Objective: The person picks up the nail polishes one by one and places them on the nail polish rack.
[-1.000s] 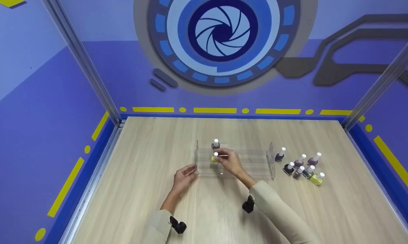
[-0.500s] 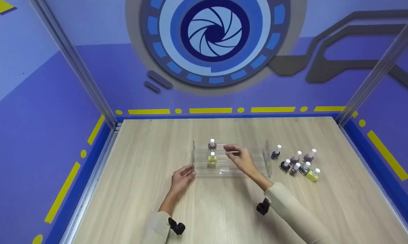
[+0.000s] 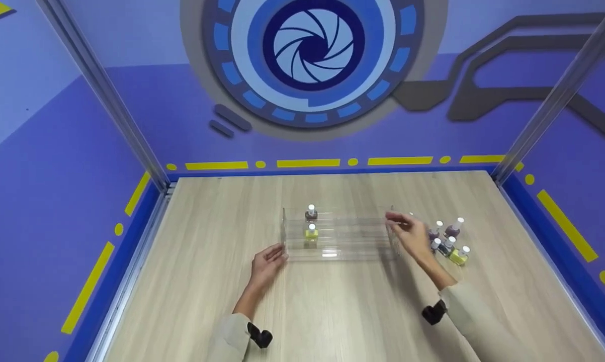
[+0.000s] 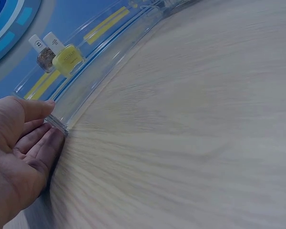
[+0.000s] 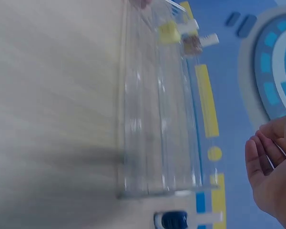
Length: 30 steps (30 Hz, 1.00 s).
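Note:
A clear acrylic tiered rack (image 3: pixel 352 251) stands on the wooden table. At its left end, a nail polish bottle with a dark body (image 3: pixel 311 214) sits on a rear tier, with a yellow nail polish bottle (image 3: pixel 311 234) one tier in front. Both have white caps. My left hand (image 3: pixel 268 266) rests its fingertips and thumb at the rack's left end panel, near the front corner (image 4: pixel 59 125). Over the rack's right end is my right hand (image 3: pixel 410 236), its fingers loosely bent and nothing between them. It partly hides the loose bottles behind it.
Several white-capped nail polish bottles stand grouped right of the rack, among them a purple bottle (image 3: pixel 453 230) and a yellow bottle (image 3: pixel 459 256). A dark blue bottle (image 5: pixel 174 220) stands just off the rack's right end. Patterned blue walls (image 3: pixel 131 115) enclose the table.
My right hand has let go of the yellow nail polish bottle on the rack and moved right, to the rack's right end. My left hand stays at the left end panel.

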Available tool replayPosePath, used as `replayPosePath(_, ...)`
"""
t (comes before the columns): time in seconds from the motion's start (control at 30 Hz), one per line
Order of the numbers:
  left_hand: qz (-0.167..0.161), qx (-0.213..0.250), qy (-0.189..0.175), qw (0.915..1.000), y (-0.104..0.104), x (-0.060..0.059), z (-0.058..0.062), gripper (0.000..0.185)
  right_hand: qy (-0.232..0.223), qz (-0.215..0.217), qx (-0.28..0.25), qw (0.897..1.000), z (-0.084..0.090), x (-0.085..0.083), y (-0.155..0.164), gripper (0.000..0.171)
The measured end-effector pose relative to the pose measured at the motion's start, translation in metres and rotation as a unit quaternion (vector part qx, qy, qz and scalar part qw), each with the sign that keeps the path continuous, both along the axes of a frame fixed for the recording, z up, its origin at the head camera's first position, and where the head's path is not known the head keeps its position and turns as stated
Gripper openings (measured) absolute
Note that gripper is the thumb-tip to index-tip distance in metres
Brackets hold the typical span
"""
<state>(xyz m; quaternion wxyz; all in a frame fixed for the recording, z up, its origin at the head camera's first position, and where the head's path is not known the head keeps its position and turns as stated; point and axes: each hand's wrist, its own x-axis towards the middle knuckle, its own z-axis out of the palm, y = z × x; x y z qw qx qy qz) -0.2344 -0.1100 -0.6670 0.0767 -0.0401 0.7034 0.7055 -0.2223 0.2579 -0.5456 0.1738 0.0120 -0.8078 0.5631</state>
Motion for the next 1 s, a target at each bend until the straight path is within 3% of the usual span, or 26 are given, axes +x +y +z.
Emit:
replayPosePath(0.1, 0.005, -0.002, -0.001, 1.0000, -0.002, -0.001, 0.000, 0.048, -0.022, -0.020, -0.017, 0.999, 0.002, 0.000, 0.023, 0.022)
replayPosePath(0.2, 0.002, -0.007, 0.002, 1.0000, -0.003, -0.001, 0.001, 0.048, -0.041, -0.033, -0.022, 0.998, 0.015, 0.005, 0.042, 0.025)
replayPosePath(0.33, -0.002, -0.017, -0.002, 0.9999, -0.003, 0.001, 0.003, 0.049, -0.015, -0.054, -0.008, 0.998, 0.039, 0.024, 0.062, 0.024)
replayPosePath(0.43, -0.004, -0.024, -0.008, 0.9997, 0.000, 0.002, 0.005, 0.049, 0.012, -0.071, -0.002, 0.997, 0.046, 0.040, 0.082, 0.023)
replayPosePath(0.53, -0.002, -0.026, -0.008, 0.9996, 0.002, 0.002, 0.005, 0.049, 0.012, -0.105, -0.006, 0.994, 0.035, 0.050, 0.109, 0.023)
replayPosePath(0.73, 0.007, -0.020, -0.006, 0.9997, 0.005, 0.001, 0.002, 0.048, -0.038, -0.182, 0.023, 0.982, -0.016, 0.056, 0.165, 0.031)
replayPosePath(1.0, 0.003, -0.014, -0.004, 0.9999, 0.003, 0.001, 0.001, 0.048, -0.094, -0.166, 0.043, 0.981, -0.053, 0.070, 0.195, 0.047)
